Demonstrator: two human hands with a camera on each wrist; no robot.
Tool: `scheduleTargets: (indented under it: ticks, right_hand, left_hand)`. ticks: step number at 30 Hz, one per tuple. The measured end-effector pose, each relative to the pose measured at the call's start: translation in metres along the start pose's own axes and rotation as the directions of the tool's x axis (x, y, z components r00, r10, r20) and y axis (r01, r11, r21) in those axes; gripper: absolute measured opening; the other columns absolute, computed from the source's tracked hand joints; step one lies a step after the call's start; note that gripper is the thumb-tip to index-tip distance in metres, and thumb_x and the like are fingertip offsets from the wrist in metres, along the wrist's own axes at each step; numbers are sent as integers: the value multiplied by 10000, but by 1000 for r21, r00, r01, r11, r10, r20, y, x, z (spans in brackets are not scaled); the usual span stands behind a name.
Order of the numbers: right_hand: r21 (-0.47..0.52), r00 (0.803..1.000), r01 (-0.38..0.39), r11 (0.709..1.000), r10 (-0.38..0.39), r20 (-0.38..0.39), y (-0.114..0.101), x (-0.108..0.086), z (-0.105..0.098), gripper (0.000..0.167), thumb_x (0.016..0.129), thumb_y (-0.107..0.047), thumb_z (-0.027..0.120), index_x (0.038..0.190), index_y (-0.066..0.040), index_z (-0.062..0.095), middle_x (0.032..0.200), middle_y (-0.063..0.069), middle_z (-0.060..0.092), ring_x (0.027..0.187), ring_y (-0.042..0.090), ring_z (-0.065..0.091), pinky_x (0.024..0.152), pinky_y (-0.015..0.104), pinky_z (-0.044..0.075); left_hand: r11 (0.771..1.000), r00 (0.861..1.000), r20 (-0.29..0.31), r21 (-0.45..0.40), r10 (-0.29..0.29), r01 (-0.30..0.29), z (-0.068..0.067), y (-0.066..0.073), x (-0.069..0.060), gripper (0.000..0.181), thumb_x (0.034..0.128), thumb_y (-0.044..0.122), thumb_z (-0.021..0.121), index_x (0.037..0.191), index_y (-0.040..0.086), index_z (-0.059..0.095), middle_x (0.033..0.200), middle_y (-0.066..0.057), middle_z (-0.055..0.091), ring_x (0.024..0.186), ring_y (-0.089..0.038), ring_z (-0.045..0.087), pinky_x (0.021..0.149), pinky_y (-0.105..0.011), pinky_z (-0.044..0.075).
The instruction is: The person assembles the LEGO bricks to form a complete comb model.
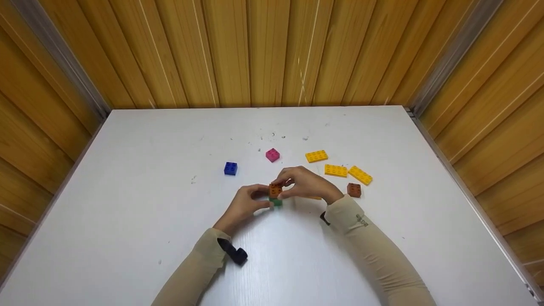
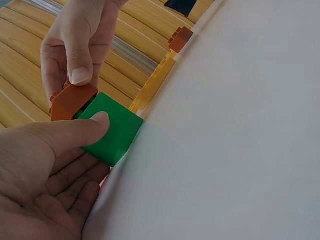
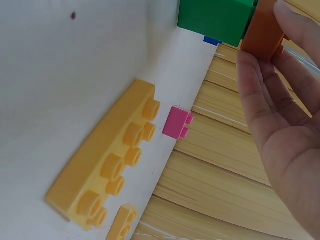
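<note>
My left hand (image 1: 243, 204) pinches a green brick (image 2: 120, 131) between thumb and fingers, low over the table. On top of it sits an orange-brown brick (image 1: 275, 190), gripped by the thumb and fingertips of my right hand (image 1: 307, 182). In the left wrist view the orange-brown brick (image 2: 75, 100) looks slightly tilted, with a dark gap along one side of the joint. A narrow seam between the two shows in the right wrist view. A yellow brick (image 3: 107, 155) lies under my right wrist, mostly hidden in the head view.
Beyond the hands lie a blue brick (image 1: 230, 168) and a pink brick (image 1: 273, 155). To the right are yellow bricks (image 1: 316, 156) and a brown brick (image 1: 354, 190). Wood-patterned panels (image 1: 267, 51) border the white table (image 1: 127, 191) at the back and sides.
</note>
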State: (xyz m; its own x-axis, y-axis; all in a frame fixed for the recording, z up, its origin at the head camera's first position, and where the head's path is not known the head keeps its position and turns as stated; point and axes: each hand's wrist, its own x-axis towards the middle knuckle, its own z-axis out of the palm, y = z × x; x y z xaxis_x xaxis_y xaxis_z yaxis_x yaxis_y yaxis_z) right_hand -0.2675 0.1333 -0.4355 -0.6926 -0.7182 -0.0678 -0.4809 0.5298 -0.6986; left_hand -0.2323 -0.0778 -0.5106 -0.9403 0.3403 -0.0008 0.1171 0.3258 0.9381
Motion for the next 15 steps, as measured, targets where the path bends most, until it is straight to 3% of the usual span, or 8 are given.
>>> scheduleTargets:
  ticks: [6, 10, 15]
  right_hand:
    - [-1, 1000, -10, 1000, 10, 2, -3, 2, 0, 313, 825, -141, 754, 1128, -75, 712, 1065, 49, 675, 1009, 256, 629, 925, 357, 536]
    - [-22, 1000, -13, 1000, 13, 7, -3, 4, 0, 324, 828, -145, 752, 1141, -70, 708, 1057, 55, 676, 1009, 302, 633, 910, 359, 541]
    - [-23, 999, -51, 998, 51, 12, -2, 4, 0, 325, 813, -137, 764, 1133, -96, 717, 1047, 38, 676, 999, 270, 639, 919, 386, 539]
  left_hand:
    - [1000, 1000, -8, -13, 23, -24, -1, -2, 1, 404, 790, 78, 768, 1179, 43, 667, 1146, -105, 695, 1104, -237, 638, 1016, -387, 476]
    - [1000, 1000, -14, -27, 16, -16, -1, -2, 1, 403, 783, 62, 767, 1174, 43, 670, 1144, -107, 697, 1100, -235, 639, 1017, -383, 475]
    - [1000, 1000, -7, -25, 4, -4, 0, 0, 0, 409, 784, 62, 763, 1181, 52, 668, 1146, -99, 697, 1104, -236, 636, 1030, -394, 463]
